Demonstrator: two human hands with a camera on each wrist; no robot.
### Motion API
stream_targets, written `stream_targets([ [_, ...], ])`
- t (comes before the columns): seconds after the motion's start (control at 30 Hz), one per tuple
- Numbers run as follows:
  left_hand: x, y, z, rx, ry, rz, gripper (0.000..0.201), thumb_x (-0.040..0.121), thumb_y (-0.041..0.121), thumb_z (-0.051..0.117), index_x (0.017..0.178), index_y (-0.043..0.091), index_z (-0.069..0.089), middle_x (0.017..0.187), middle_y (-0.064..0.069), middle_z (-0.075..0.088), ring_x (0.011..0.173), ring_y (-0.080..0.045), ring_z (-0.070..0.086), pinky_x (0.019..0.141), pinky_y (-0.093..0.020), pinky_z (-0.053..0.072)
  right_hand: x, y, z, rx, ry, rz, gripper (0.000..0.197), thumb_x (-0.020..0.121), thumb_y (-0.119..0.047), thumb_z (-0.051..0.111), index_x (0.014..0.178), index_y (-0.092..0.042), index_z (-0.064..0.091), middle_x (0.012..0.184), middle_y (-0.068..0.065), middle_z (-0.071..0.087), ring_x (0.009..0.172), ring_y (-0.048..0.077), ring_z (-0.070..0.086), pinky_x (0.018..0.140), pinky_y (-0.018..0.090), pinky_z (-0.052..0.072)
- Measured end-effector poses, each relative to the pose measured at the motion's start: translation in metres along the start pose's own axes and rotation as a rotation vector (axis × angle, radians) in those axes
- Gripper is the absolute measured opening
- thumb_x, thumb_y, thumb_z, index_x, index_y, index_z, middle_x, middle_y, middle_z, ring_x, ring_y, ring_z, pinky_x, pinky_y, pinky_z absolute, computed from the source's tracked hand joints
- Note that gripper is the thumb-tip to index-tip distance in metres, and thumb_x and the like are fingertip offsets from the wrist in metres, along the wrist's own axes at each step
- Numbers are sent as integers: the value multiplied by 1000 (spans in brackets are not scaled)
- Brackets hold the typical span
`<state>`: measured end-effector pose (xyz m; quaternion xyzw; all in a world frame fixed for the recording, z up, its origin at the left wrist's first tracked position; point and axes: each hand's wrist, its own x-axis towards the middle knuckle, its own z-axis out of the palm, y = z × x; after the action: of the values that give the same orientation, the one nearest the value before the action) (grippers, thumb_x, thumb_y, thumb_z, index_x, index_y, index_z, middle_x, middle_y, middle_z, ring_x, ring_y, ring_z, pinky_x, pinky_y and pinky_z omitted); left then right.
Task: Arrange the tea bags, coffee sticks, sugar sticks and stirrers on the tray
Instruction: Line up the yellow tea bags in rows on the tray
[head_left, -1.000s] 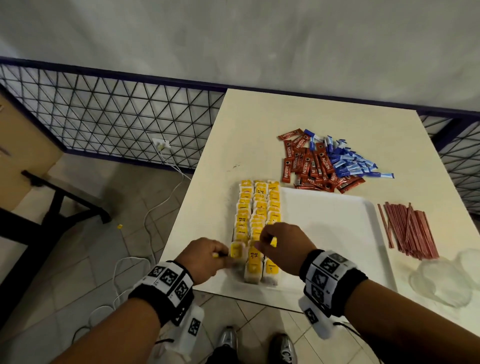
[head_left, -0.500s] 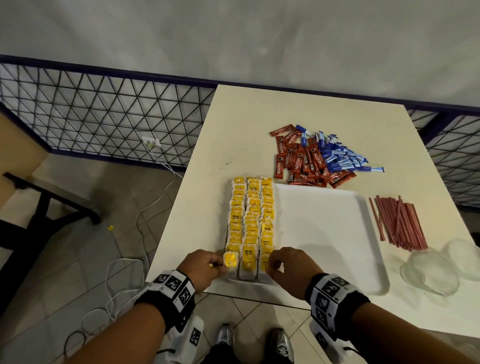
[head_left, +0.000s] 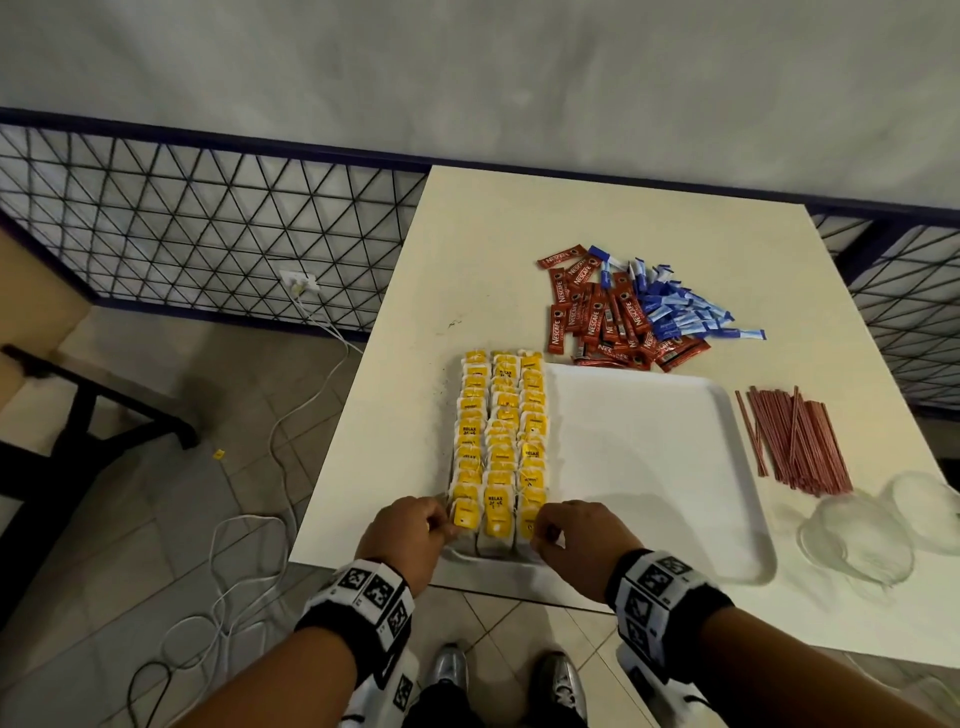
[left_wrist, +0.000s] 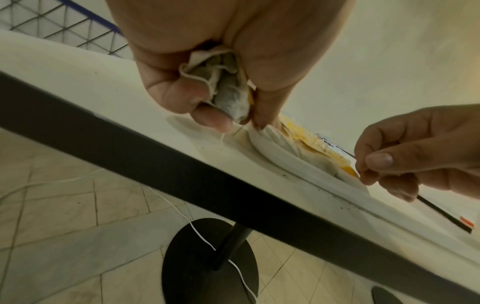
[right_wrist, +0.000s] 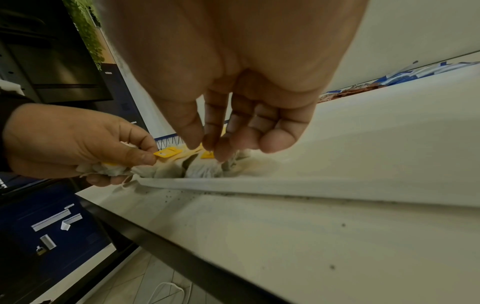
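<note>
Three columns of yellow-tagged tea bags (head_left: 498, 441) fill the left part of the white tray (head_left: 649, 467). At the near end of the left column my left hand (head_left: 447, 525) pinches a yellow tag (right_wrist: 167, 153). It also grips a crumpled tea bag (left_wrist: 231, 92) in its curled fingers (left_wrist: 210, 121). My right hand (head_left: 540, 530) is at the near end of the right column. Its thumb and fingertips (right_wrist: 221, 152) pinch a tea bag (right_wrist: 205, 170) there by its tag. Red coffee sticks (head_left: 597, 322), blue sugar sticks (head_left: 675, 312) and red stirrers (head_left: 795, 441) lie on the table off the tray.
Clear plastic lids (head_left: 857, 540) sit right of the tray near the table's front edge. The tray's right part is bare. A black mesh railing (head_left: 208, 234) runs behind and left of the table. White cables (head_left: 234, 545) lie on the tiled floor.
My right hand came down from over the middle column to the near end of the right column. My left hand stayed at the near end of the left column.
</note>
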<state>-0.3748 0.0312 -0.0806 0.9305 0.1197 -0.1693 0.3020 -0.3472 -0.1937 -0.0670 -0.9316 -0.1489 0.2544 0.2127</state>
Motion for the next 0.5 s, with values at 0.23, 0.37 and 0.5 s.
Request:
stream_targets([
  [0.23, -3, 4, 3, 66, 8, 28, 10, 89, 36, 61, 85, 27, 63, 98, 2, 63, 91, -18, 60, 78, -29, 48, 0, -1, -1, -9, 2, -2, 14, 89, -35, 51, 90, -26, 61, 92, -4, 66, 86, 18, 59, 77, 30, 48],
  [0.37, -8, 7, 1, 78, 67, 112, 8, 91, 38, 52, 95, 32, 56, 102, 6, 60, 92, -18, 59, 82, -33, 49, 1, 3, -1, -1, 34, -32, 13, 87, -32, 56, 96, -26, 62, 93, -7, 58, 91, 17, 57, 79, 25, 44],
  [0.5, -8, 14, 2, 275, -93, 225, 41, 97, 38, 42, 137, 37, 41, 127, 3, 51, 112, -22, 55, 90, -31, 46, 2, 1, -2, -24, 10, -53, 26, 87, -32, 58, 114, -29, 60, 108, -6, 54, 99, 18, 56, 83, 24, 43],
])
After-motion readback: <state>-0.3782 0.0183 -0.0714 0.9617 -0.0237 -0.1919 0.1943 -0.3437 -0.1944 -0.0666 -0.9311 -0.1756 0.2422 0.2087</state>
